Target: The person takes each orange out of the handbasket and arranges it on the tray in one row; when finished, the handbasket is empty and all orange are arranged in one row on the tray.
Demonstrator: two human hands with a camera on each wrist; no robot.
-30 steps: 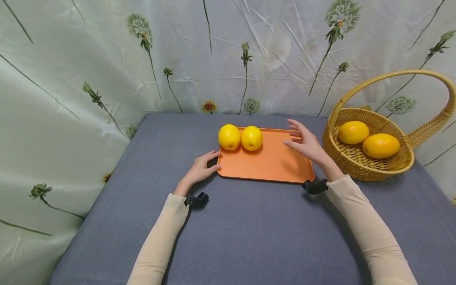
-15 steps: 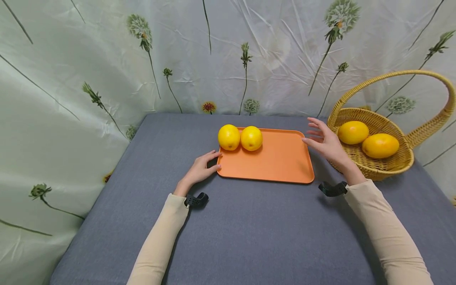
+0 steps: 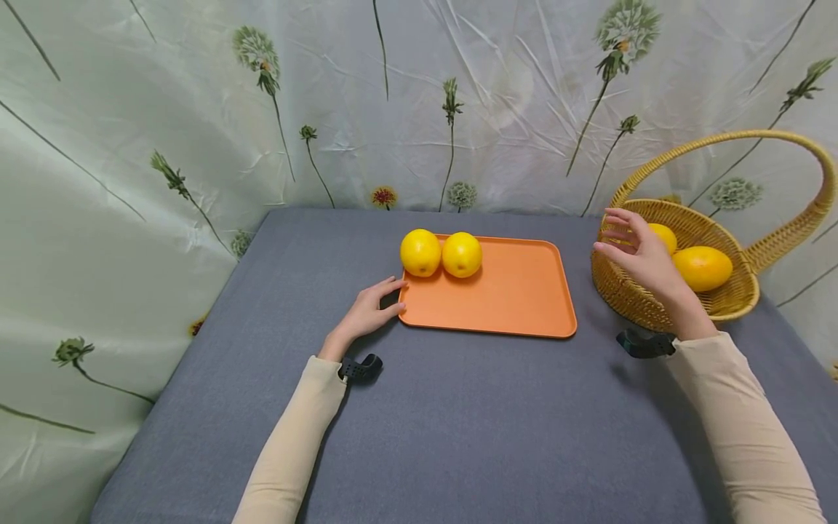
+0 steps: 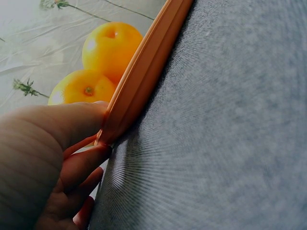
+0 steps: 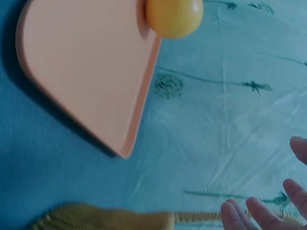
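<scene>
My left hand (image 3: pixel 366 309) holds the left edge of an orange tray (image 3: pixel 517 295). In the left wrist view the thumb lies at the rim of the tray (image 4: pixel 144 72), with the fingers close by at its corner. Two round yellow oranges (image 3: pixel 420 253) sit side by side at the tray's far left. My right hand (image 3: pixel 644 255) is raised over the left side of a wicker basket (image 3: pixel 628 295), fingers loosely bent and holding nothing. Two oval yellow, mango-like fruits (image 3: pixel 703 268) lie in the basket; the hand partly hides one. In the right wrist view, only fingertips (image 5: pixel 261 213) show.
The basket's tall arched handle (image 3: pixel 720 135) rises above its bowl at the right. A grey-blue cloth (image 3: pixel 458 422) covers the table. Behind it hangs a pale curtain (image 3: pixel 366 109) printed with flowers.
My right hand has moved right, from above the tray's right side to the basket's left side, with nothing in it. The left hand, tray and fruits stay where they were.
</scene>
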